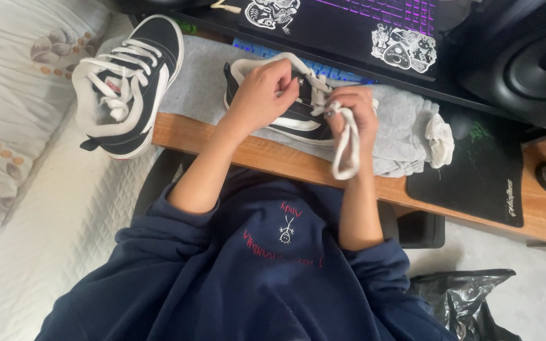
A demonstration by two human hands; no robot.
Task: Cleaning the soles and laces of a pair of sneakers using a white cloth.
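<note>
Two shoes in view, one laced, one not; laced shoe (pixel 127 82) lay left of the cloth (pixel 399 136), toe on the desk (pixel 273 158), heel over the bed (pixel 45 208), laces crossed to the top; judged finished. Second shoe (pixel 295 117) sat on the cloth on its side, top toward the hands, lacing only partly done near the upper eyelets, as far as could be seen; lower rows hidden behind the hands, so count of threaded holes could not be told; judged roughly midway, several eyelets left.

Left hand (pixel 261 95) rested on the shoe's upper at the cloth's left part, fingertips pinched together on the lace end or an eyelet edge, which of the two too small to tell. Right hand (pixel 354 113) curled over the cloth's middle, fingers clamped on the lace (pixel 347 148); lace ran from the eyelets into that fist, then hung as a loop past the cloth's near edge, over the desk front. Laptop (pixel 349 22) stood beyond the cloth, mat (pixel 475 177) to its right.
</note>
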